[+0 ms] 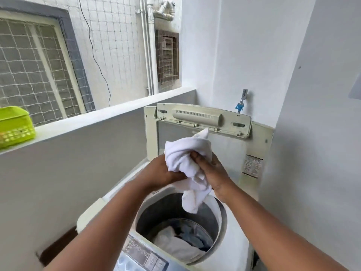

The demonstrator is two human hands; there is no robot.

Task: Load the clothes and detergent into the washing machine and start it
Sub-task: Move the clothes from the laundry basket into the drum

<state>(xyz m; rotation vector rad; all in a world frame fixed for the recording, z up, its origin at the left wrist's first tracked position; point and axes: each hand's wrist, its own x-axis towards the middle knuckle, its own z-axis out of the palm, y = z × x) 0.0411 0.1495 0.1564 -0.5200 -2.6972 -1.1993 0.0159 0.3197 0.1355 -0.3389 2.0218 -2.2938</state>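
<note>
A top-loading washing machine [237,239] stands in the corner with its lid [224,153] raised upright. Both hands hold a bunched white cloth [187,155] above the open drum [156,212]. My left hand [158,173] grips its left side and my right hand [213,173] grips its right side. A tail of the cloth hangs down over the drum's rim. Inside the drum lie other clothes [181,245], white, grey and dark blue. The control panel [140,257] shows at the bottom edge.
A lime-green plastic basket [15,126] sits on the white ledge [97,118] at the left. A tap with a blue fitting [241,104] juts from the wall behind the lid. White walls close in at the right and back. Netting covers the opening above the ledge.
</note>
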